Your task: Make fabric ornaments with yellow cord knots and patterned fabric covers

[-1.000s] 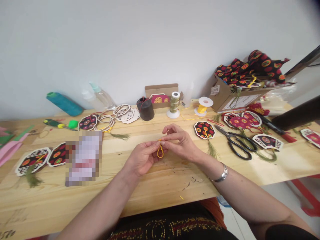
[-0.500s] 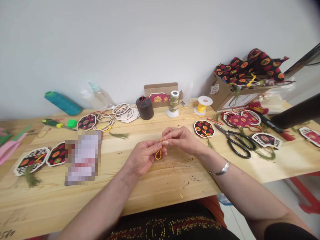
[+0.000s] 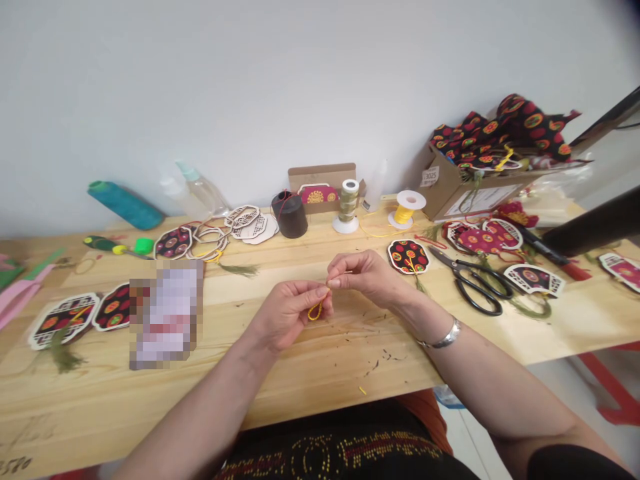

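Observation:
A looped yellow cord [image 3: 315, 312] hangs below the fingertips of my left hand [image 3: 293, 308], which pinches it between thumb and fingers. My right hand [image 3: 361, 277] touches it from the other side, thumb and forefinger pressed together at the cord's upper end. Most of the upper cord is hidden by the fingers. Just right of my right hand lies a black patterned pendant [image 3: 409, 257] with a pale scalloped rim and green tassel. Black-handled scissors [image 3: 470, 280] rest beyond it.
At the back stand a yellow cord spool [image 3: 404, 215], a black thread spool [image 3: 292, 217] and a green-gold thread cone [image 3: 349, 203]. A cardboard box [image 3: 450, 193] holding patterned fabric is at right. Pendants [image 3: 65, 321] and a teal thread cone [image 3: 125, 205] lie left.
My right fingertips have shifted slightly right and up, a little away from my left fingers. Less of the yellow loop shows below my left hand.

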`<state>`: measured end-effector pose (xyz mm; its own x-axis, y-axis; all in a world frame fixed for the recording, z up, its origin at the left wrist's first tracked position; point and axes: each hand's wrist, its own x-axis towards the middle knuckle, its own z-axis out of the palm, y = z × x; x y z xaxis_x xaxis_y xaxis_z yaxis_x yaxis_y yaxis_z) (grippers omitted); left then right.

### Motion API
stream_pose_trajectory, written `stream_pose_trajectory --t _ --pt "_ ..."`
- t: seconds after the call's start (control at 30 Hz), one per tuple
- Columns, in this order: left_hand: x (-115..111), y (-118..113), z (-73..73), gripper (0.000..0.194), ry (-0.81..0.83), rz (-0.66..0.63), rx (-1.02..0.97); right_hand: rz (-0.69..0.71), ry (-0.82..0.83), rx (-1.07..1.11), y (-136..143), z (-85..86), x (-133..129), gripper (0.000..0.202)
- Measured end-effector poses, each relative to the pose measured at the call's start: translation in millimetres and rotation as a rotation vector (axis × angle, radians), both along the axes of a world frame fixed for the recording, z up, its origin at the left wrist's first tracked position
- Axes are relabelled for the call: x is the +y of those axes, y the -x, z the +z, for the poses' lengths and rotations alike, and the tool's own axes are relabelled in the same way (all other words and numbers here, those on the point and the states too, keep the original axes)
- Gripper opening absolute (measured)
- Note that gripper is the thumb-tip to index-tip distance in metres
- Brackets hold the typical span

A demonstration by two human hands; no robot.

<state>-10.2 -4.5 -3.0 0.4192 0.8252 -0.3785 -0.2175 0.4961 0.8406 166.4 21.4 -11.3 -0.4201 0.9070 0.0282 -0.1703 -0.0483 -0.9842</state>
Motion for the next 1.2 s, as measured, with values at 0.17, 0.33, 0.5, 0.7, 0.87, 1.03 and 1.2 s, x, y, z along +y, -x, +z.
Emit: stream_pose_trajectory --t 0.17,0.33,0.5,0.7,0.87,1.03,1.2 --pt "-1.2 -1.5 -2.9 0.020 -0.018 0.055 -0.002 -0.019 -0.066 -0.115 1.9 3.6 -1.1 0.017" --pt "-2.0 -3.7 -2.1 0.023 -0.020 0.142 0.014 -0.123 -0.141 -0.233 4.6 5.3 -3.0 0.015" --pt "-1.0 -3.8 -4.4 0.022 -0.088 0.154 0.083 -0.194 -0.291 -0.366 6.0 5.6 -3.5 0.013" --pt "-1.4 -3.7 -7.1 0.015 -0.211 0.226 0.236 -0.237 -0.413 -0.388 8.3 3.8 -5.5 0.013" --pt "-2.0 -2.6 -8.6 0.012 -0.259 0.265 0.294 -0.273 -0.500 -0.402 9.9 0.3 -7.5 0.014" --pt "-1.8 -2.2 -6.3 0.012 -0.301 0.294 0.396 -0.306 -0.542 -0.431 10.9 -0.3 -10.1 0.013" --pt "-3.4 -1.5 -2.2 0.011 -0.406 0.273 0.501 -0.323 -0.563 -0.422 11.5 1.0 -10.9 0.013"
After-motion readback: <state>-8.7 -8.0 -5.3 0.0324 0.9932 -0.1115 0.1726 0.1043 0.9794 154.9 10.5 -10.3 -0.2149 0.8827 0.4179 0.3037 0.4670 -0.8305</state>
